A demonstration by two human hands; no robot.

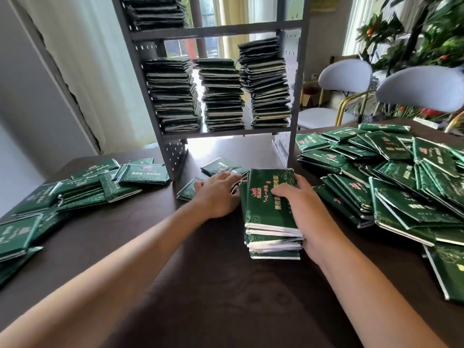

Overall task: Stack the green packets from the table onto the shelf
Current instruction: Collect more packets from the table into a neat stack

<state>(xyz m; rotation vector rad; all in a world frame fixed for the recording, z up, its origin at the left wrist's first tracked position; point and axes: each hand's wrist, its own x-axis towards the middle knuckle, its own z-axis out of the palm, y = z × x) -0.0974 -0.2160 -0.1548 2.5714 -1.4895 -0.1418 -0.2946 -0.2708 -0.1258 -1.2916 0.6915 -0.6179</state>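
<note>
A small stack of green packets (266, 212) stands on the dark table in front of me. My right hand (301, 212) grips its right side, thumb lying across the top packet. My left hand (217, 194) rests flat against the stack's left side, fingers stretched toward loose packets (222, 165) under the shelf. The grey metal shelf (295, 96) stands at the table's back; its middle level holds three tall stacks of packets (221, 94), and another stack (155, 11) sits on the level above.
A big heap of green packets (391, 177) covers the table's right side, and a smaller spread (75, 189) lies on the left. Two pale chairs (346, 79) and leafy plants (426, 33) stand behind on the right. Bare dark table (200, 272) lies near me.
</note>
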